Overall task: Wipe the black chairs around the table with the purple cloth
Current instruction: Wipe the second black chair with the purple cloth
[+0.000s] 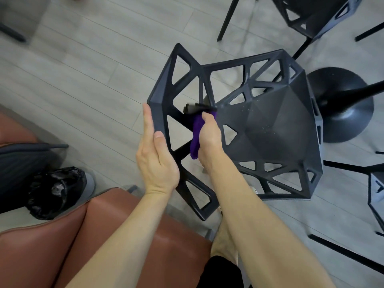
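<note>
The right hand (209,140) is closed around the purple cloth (196,138), bunched in the fist, with folds showing out of the thumb side and below the palm. It presses the cloth against the inner face of the backrest of the black chair (276,129), low down where the openwork back meets the seat. The left hand (154,156) is flat and open, fingers straight and together, laid along the outer edge of the same backrest with the thumb hooked over the rim; it grips nothing. The two hands sit on opposite faces of the backrest, near each other, the cloth between them on the inner side.

The chair's seat is a solid faceted panel with pale specks on it, ringed by triangular cut-outs. Just beyond the seat stands a round black pedestal base (345,113) on the grey plank floor (83,69). A second black chair (315,15) stands at the top right, and part of a third (376,196) shows at the right edge. Below the forearms lies a brown leather seat (124,225); to its left, a bin lined with a black bag (54,192).
</note>
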Available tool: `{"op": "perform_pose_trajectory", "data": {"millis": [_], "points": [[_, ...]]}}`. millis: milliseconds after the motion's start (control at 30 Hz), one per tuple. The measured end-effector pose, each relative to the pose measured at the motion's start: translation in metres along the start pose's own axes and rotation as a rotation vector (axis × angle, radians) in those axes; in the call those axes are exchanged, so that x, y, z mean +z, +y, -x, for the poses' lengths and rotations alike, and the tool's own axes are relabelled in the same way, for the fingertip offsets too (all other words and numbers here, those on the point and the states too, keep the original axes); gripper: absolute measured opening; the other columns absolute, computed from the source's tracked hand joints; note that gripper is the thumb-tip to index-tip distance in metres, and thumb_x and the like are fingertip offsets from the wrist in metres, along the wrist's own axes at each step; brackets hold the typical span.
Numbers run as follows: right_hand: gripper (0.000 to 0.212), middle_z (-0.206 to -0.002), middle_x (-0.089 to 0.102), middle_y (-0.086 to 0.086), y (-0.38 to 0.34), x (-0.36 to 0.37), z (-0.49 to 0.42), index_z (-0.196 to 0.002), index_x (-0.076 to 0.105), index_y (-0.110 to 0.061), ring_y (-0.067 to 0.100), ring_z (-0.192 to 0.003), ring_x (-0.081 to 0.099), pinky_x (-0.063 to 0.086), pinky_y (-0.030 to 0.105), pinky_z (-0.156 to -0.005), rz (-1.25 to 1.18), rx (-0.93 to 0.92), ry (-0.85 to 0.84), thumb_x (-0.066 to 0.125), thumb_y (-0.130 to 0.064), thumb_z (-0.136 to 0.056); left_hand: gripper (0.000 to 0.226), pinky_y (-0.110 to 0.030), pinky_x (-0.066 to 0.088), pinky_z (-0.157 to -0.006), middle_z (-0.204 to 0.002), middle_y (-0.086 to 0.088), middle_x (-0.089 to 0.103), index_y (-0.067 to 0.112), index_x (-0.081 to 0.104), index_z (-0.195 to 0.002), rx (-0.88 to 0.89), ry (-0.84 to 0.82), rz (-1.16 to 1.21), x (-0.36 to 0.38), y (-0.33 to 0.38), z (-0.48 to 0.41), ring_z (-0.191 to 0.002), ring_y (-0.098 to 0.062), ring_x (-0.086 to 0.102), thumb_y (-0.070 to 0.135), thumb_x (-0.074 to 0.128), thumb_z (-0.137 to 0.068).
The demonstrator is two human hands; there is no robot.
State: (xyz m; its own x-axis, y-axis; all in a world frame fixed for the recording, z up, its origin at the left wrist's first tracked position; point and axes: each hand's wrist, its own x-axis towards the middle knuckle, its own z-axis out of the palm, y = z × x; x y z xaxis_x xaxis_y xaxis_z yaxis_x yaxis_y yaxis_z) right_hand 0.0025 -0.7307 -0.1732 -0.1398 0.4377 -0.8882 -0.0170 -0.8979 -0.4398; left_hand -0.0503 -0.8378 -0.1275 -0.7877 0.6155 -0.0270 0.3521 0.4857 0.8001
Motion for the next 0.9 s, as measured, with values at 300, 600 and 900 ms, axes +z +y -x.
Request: {"op": "perform_pose_trajectory", "data": {"millis": [300, 600, 900], "points": [[0.02, -0.082, 0.063, -0.005, 0.026, -0.031, 0.009, -0.096, 0.054, -0.022, 0.016, -0.076, 0.055, 0.044, 0.037, -0.075, 0.729, -0.334, -0.211, 0.05, -0.041, -0.101, 0.061, -0.058, 0.052, -0.092, -0.134, -0.029, 0.065, 0.04, 0.027, -0.169, -0.033, -0.013, -0.02, 0.0, -0.007, -0.004, -0.1, -0.05, 0.062, 0.034, 0.026, -0.108], [0.038, -0.123, 0.077, 0.009, -0.056, -0.061, 0.021, -0.131, 0.064, -0.015, 0.038, -0.115, 0.071, 0.057, 0.058, -0.102, -0.235, 0.01, 0.036, 0.063, -0.026, -0.095, 0.066, -0.019, 0.03, -0.114, -0.162, 0.033, 0.033, 0.038, 0.026, -0.169, -0.074, -0.059, -0.11, -0.006, 0.015, -0.003, -0.147, 0.001, 0.041, 0.047, 0.039, -0.105], [0.049, -0.123, 0.069, 0.003, -0.115, 0.026, -0.016, -0.137, 0.062, -0.012, 0.026, -0.119, 0.062, 0.047, 0.045, -0.111, -0.069, -0.144, -0.011, 0.061, -0.048, -0.104, 0.057, -0.026, 0.032, -0.116, -0.17, 0.005, 0.041, 0.031, 0.021, -0.171, -0.15, -0.149, -0.163, 0.008, 0.037, -0.056, -0.15, -0.017, 0.042, 0.043, 0.032, -0.116]]}}
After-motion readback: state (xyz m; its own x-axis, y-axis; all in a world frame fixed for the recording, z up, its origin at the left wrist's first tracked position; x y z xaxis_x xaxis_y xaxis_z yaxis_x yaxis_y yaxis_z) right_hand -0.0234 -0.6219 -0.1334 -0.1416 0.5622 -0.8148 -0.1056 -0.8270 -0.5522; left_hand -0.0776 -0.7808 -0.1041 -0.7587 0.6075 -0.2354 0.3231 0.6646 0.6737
